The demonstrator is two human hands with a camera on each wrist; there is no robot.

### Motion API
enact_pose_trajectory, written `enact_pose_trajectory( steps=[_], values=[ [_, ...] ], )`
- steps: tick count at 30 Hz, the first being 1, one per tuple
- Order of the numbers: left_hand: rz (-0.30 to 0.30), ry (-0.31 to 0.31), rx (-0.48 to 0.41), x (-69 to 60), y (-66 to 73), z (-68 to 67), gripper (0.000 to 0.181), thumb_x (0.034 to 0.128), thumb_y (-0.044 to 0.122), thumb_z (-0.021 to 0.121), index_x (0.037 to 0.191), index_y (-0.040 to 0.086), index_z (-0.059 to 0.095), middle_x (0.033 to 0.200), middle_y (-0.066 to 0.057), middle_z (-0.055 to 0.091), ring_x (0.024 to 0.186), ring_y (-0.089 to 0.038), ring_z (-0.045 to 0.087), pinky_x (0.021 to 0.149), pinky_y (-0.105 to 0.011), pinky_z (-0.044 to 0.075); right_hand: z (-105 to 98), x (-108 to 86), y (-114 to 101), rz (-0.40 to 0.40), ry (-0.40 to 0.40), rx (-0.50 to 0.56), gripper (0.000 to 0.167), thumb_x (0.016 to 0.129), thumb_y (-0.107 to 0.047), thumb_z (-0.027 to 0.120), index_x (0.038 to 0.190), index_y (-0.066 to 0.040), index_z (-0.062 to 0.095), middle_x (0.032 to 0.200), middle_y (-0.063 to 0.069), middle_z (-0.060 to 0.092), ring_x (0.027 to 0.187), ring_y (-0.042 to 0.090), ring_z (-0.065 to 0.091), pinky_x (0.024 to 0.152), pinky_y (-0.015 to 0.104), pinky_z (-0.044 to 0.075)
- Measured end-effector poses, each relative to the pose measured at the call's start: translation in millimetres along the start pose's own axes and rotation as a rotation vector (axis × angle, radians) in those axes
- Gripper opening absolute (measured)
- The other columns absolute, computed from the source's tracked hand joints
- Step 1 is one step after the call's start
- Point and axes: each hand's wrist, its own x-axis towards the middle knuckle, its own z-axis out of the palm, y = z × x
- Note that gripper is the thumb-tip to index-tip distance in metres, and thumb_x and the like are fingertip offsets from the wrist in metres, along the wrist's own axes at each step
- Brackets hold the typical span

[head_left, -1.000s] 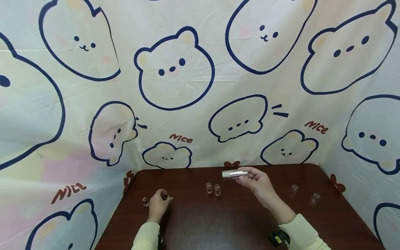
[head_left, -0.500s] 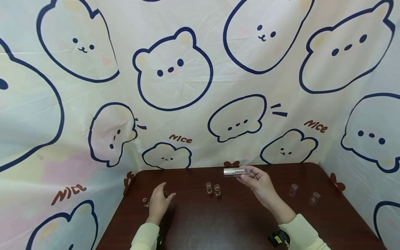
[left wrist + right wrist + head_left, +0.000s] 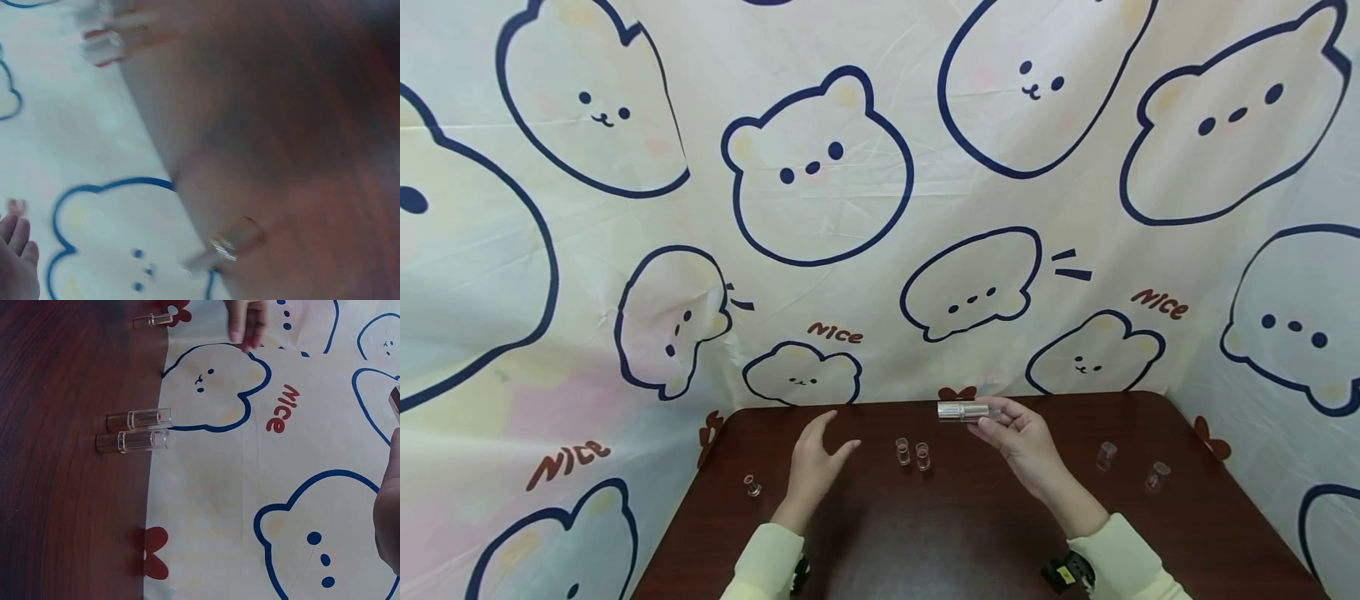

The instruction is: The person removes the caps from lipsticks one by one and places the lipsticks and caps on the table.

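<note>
In the head view my left hand (image 3: 814, 473) hangs over the table's left half with thumb and fingers spread, holding nothing. A small capped tube (image 3: 752, 486) stands left of it. Two clear-topped tubes (image 3: 902, 452) (image 3: 922, 456) stand side by side to its right. With thumb and fingertips my right hand (image 3: 1024, 446) holds a silver tube (image 3: 961, 411) level above the table's back edge; its right end is partly hidden by the fingers. The left wrist view is blurred, with one tube (image 3: 234, 244) near the table edge.
Two clear caps or small cups (image 3: 1106, 456) (image 3: 1157, 476) stand on the right side of the dark wooden table (image 3: 887, 533). A cloth (image 3: 820, 292) with bear drawings hangs behind the table and along both sides.
My left hand has let go of a small tube at the left, opened, and moved right. My right hand still holds the silver tube, slightly higher than at first.
</note>
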Motion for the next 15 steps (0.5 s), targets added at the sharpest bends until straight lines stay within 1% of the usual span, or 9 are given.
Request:
enact_pose_trajectory(
  steps=[3, 9, 15],
  values=[
    [0.031, -0.004, -0.052, 4.1, 14.5, 0.4, 0.063, 0.0751, 0.023, 0.085, 0.128, 0.003, 0.059, 0.126, -0.012, 0.061, 0.117, -0.029, 0.056, 0.093, -0.045, 0.047, 0, -0.5, 0, -0.005, -0.001, 0.006, 0.026, 0.093, 0.002, 0.062, 0.117, -0.007, 0.064, 0.116, 0.007, 0.065, 0.106, 0.018, 0.065, 0.089, 0.035, 0.049],
    [0.092, -0.022, -0.153, 10.4, 41.3, -0.8, 0.059, 0.0757, 0.023, 0.085, 0.126, 0.005, 0.061, 0.124, -0.01, 0.063, 0.116, -0.025, 0.057, 0.094, -0.042, 0.047, 0, -0.6, 1, -0.017, -0.005, 0.019, 0.026, 0.093, 0.004, 0.061, 0.118, -0.003, 0.063, 0.115, 0.007, 0.066, 0.106, 0.019, 0.065, 0.089, 0.036, 0.049],
    [0.107, -0.063, -0.288, 10.8, 66.2, -1.0, 0.055, 0.0767, 0.023, 0.084, 0.125, 0.007, 0.062, 0.123, -0.008, 0.064, 0.117, -0.021, 0.057, 0.096, -0.04, 0.046, 1, -1.7, 0, -0.001, 0.001, 0.016, 0.03, 0.093, 0.002, 0.062, 0.122, 0.004, 0.058, 0.116, 0.006, 0.066, 0.106, 0.019, 0.065, 0.089, 0.036, 0.049]
  ],
)
